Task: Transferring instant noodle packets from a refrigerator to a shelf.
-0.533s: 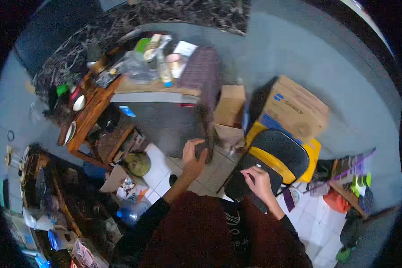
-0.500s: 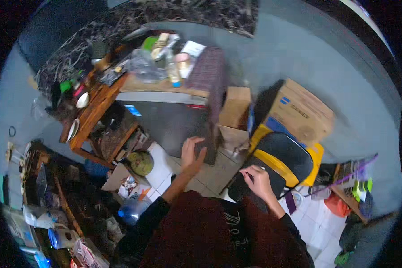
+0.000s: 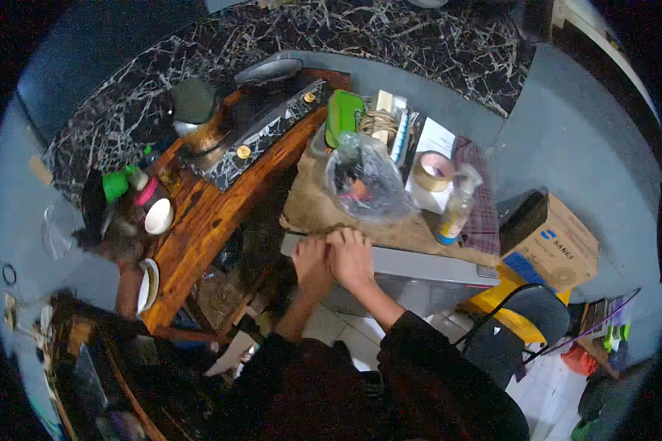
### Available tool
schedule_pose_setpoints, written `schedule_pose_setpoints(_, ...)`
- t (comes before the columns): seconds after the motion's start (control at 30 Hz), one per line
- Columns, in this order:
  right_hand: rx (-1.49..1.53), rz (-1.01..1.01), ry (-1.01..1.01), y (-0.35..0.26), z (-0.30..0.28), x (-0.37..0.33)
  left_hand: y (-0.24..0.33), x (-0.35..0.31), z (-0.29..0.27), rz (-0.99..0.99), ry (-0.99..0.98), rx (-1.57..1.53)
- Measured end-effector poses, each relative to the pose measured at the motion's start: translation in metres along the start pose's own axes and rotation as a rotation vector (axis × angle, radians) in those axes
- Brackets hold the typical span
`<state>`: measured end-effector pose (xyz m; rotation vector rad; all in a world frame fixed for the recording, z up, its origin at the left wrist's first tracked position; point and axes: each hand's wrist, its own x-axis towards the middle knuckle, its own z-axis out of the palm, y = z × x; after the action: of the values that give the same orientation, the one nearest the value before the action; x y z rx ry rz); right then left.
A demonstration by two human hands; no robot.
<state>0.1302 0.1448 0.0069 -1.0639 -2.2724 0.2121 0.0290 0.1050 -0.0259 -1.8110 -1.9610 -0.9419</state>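
Note:
A low grey cabinet that looks like a small refrigerator (image 3: pixel 434 270) stands before me, its top spread with a brown cover (image 3: pixel 305 198). My left hand (image 3: pixel 312 264) and my right hand (image 3: pixel 351 257) are side by side at the left part of its front top edge. The fingers of both bend over that edge, and the left fingertips are partly hidden. Just beyond them on the cover sits a clear plastic bag (image 3: pixel 371 187) with things inside. To its right are a roll of tape (image 3: pixel 434 170) and a spray bottle (image 3: pixel 460 206) with a blue base.
A wooden table (image 3: pixel 221 228) runs along the left, bearing a stove (image 3: pixel 261 136) with a pot (image 3: pixel 195 110). A green container (image 3: pixel 343 117) stands at the back. On the right are a cardboard box (image 3: pixel 555 239) and a black-and-yellow chair (image 3: pixel 541 312).
Both hands, apart in the air before, have come together onto the cabinet's front top edge. My view has moved closer to the cabinet, and its top now shows more fully.

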Motion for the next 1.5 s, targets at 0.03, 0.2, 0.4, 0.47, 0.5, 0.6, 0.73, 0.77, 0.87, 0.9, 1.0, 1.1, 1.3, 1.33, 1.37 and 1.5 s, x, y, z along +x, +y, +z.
schedule_pose_setpoints(0.03, -0.049, -0.038, 0.100, -0.001, 0.006, 0.003, -0.002, 0.001, 0.002, 0.005, -0.005, 0.038)
schedule_pose_setpoints(0.2, -0.029, 0.050, 0.139, -0.002, 0.021, 0.002, -0.009, 0.001, 0.002, -0.009, 0.030, -0.163)
schedule_pose_setpoints(0.4, -0.064, 0.146, 0.110, -0.008, 0.019, -0.007, 0.004, 0.001, -0.010, -0.032, -0.066, -0.068)
schedule_pose_setpoints(0.47, 0.008, 0.083, 0.153, -0.011, 0.016, -0.015, 0.009, -0.004, -0.013, -0.028, -0.040, -0.059)
schedule_pose_setpoints(0.5, 0.034, 0.088, 0.173, -0.013, 0.014, -0.021, 0.011, -0.009, -0.016, -0.041, -0.123, -0.052)
schedule_pose_setpoints(0.6, 0.096, 0.112, 0.171, -0.027, 0.006, -0.046, 0.014, -0.037, -0.033, -0.036, -0.155, -0.093)
schedule_pose_setpoints(0.73, 0.145, 0.134, 0.097, -0.055, -0.021, -0.112, 0.032, -0.094, -0.073, 0.086, -0.191, -0.026)
schedule_pose_setpoints(0.77, 0.151, 0.132, 0.049, -0.059, -0.030, -0.128, 0.038, -0.107, -0.084, 0.056, -0.317, -0.073)
schedule_pose_setpoints(0.87, 0.166, 0.180, -0.011, -0.070, -0.056, -0.171, 0.060, -0.137, -0.110, 0.127, -0.591, -0.143)
schedule_pose_setpoints(0.9, 0.174, 0.217, -0.023, -0.073, -0.065, -0.184, 0.069, -0.144, -0.117, 0.181, -0.580, -0.230)
schedule_pose_setpoints(1.0, -0.015, 0.368, 0.085, -0.083, -0.092, -0.227, 0.098, -0.159, -0.129, 0.213, -0.848, -0.558)
schedule_pose_setpoints(1.1, -0.151, 0.520, 0.112, -0.089, -0.116, -0.271, 0.125, -0.169, -0.131, 0.194, -1.278, -0.682)
schedule_pose_setpoints(1.3, -0.282, 1.045, 0.121, -0.098, -0.162, -0.351, 0.177, -0.206, -0.127, 0.404, -1.108, -0.926)
schedule_pose_setpoints(1.33, -0.224, 1.074, 0.077, -0.100, -0.168, -0.362, 0.180, -0.209, -0.123, 0.498, -1.146, -1.001)
schedule_pose_setpoints(1.37, -0.299, 1.068, 0.045, -0.099, -0.169, -0.370, 0.183, -0.212, -0.119, 0.600, -1.209, -1.045)
schedule_pose_setpoints(1.5, -0.708, 1.065, -0.036, -0.083, -0.173, -0.390, 0.171, -0.215, -0.093, 0.768, -1.263, -1.233)
